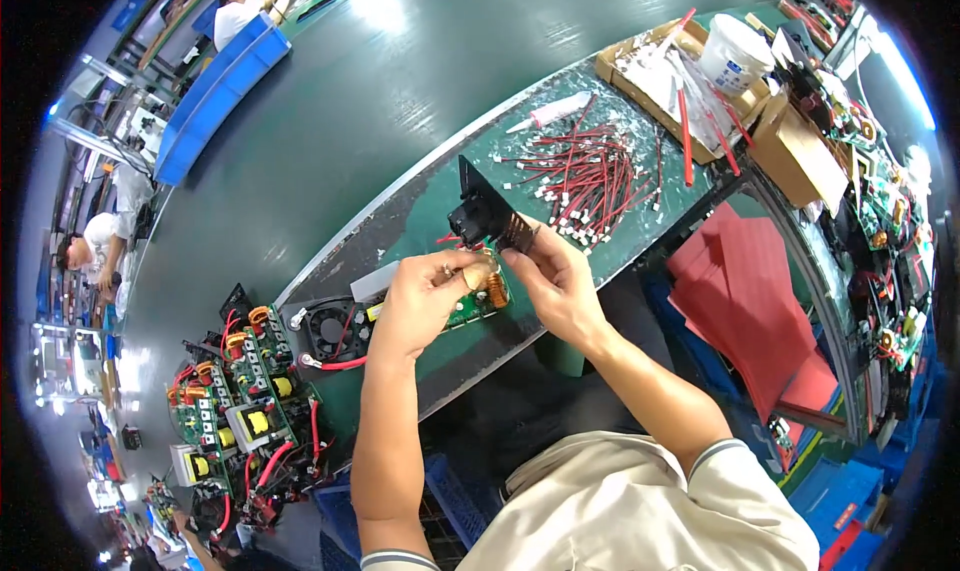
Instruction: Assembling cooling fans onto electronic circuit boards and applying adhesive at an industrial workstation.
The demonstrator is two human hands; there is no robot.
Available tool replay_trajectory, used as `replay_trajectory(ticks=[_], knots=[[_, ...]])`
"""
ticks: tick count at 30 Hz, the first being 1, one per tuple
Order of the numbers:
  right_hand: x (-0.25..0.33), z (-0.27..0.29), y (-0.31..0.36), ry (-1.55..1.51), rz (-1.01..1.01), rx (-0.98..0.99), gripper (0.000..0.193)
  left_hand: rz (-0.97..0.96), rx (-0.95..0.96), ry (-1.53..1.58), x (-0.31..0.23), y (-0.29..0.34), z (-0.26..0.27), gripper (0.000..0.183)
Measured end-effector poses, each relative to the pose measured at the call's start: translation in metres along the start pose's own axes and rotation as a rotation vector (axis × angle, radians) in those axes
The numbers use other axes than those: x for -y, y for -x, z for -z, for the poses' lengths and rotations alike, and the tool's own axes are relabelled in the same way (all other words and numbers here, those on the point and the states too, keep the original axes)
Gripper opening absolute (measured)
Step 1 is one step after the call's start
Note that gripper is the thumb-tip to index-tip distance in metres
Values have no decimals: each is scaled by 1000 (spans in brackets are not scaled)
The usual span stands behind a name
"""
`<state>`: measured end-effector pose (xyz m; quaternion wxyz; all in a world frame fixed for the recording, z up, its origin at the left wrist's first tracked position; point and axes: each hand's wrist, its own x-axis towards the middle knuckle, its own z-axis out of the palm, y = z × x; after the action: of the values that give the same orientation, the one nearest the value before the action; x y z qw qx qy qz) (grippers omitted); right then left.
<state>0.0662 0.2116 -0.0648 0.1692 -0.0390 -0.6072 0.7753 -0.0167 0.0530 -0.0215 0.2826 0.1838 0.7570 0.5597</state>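
Note:
My right hand [562, 283] grips a black end panel [487, 209] with a socket-like block on it, tilted up above the bench. Close beside it, my left hand [428, 296] is closed in a pinch near the panel's lower end; what its fingertips hold is too small to make out. Beneath both hands lies a green circuit board [462, 314], partly covered by them, with a copper coil [497, 291] at its right end. A black fan [332, 331] and a thick red cable [345, 365] are at the board's left.
Red-and-black wires [600, 176] with white connectors lie beyond my hands, near a glue tube [548, 114]. A cardboard tray [640, 81] holds a white bucket [735, 56]. Assembled circuit boards [245, 411] crowd the left. Red sheets [745, 301] lie at right. Two people work farther off.

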Motion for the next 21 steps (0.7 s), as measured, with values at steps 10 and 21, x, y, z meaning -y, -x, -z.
replay_trajectory(ticks=[10,21], knots=[[-15,-2,5,117,115,-12,45,155,115,82,-8,-5,9,21],[-23,7,-8,276,191,-143,83,-49,-146,-273,-11,6,-15,15]])
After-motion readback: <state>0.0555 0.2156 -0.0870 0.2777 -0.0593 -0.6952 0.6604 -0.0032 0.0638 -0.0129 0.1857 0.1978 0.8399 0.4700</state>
